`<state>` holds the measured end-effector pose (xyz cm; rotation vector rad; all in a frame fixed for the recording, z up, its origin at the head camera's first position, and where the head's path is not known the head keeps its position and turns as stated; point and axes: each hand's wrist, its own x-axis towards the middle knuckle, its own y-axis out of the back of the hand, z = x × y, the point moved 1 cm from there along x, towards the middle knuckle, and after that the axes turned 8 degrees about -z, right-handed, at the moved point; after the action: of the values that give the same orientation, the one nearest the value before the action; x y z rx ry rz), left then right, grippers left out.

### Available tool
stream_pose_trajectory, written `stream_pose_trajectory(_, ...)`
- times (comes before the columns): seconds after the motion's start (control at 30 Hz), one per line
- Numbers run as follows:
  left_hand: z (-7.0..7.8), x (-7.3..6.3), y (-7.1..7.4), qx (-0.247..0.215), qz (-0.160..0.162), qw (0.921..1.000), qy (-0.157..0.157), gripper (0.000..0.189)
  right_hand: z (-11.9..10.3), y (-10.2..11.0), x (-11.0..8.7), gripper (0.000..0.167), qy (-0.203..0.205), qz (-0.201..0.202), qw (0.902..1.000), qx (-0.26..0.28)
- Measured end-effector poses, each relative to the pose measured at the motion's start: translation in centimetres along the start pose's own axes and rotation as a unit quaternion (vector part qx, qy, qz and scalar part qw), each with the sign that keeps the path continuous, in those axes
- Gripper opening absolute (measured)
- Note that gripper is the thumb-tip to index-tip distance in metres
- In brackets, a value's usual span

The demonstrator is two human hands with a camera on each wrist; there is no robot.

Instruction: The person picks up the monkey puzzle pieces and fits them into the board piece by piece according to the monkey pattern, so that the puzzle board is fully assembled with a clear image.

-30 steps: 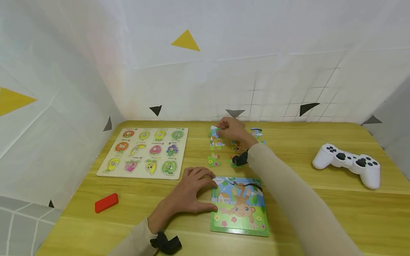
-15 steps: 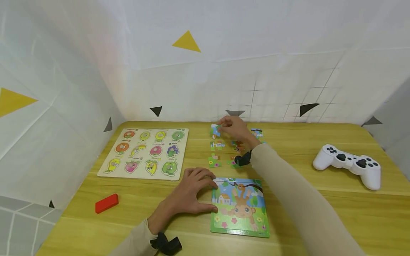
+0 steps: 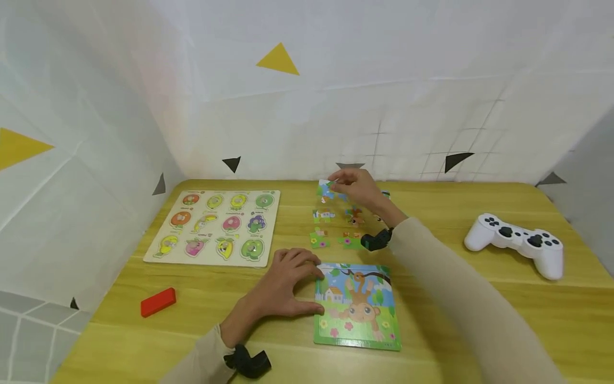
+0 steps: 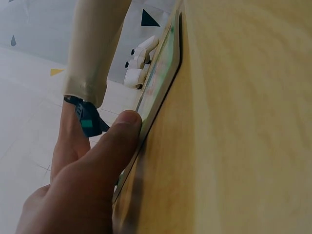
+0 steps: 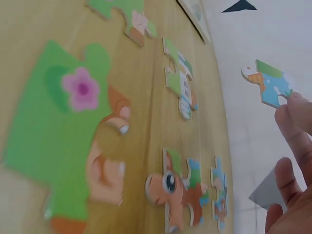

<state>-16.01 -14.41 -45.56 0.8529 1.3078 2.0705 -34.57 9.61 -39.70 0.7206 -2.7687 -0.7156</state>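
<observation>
In the head view, my right hand (image 3: 357,186) pinches a jigsaw piece (image 3: 324,189) between thumb and fingertips, above the far part of the table. The right wrist view shows this jigsaw piece (image 5: 274,85), blue, green and orange, held clear of the tabletop. Below it lie several loose jigsaw pieces (image 3: 320,239), spaced apart; the right hand and forearm hide some. My left hand (image 3: 285,288) rests at the left edge of a square monkey-picture puzzle board (image 3: 355,306), thumb and fingers spread. In the left wrist view its thumb (image 4: 124,126) touches the edge of that board.
A wooden fruit peg puzzle (image 3: 213,229) lies at the left, with a red block (image 3: 158,302) in front of it. A white game controller (image 3: 515,242) sits at the right. A pale wall sheet (image 3: 307,117) rises behind the table's far edge.
My right hand has raised the jigsaw piece off the table and shifted it slightly up and to the right. The left hand and the board stay where they were.
</observation>
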Motion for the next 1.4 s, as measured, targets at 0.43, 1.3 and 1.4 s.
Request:
stream_pose_trajectory(0.43,-0.2,-0.3,0.2,-0.004,-0.006,0.9999,0.011,0.057,0.0,0.7,-4.4,0.029,0.022,-0.016,0.9995,0.017)
stream_pose_trajectory(1.3,-0.2,0.0,0.2,-0.003,-0.009,1.0,0.0,0.056,-0.3,-1.6,-11.9,0.022,0.009,-0.021,0.9987,0.045)
stream_pose_trajectory(1.4,-0.1,0.1,0.2,-0.004,-0.011,0.9999,0.0,0.056,-0.3,-2.0,-12.5,0.022,0.006,-0.021,0.9987,0.045)
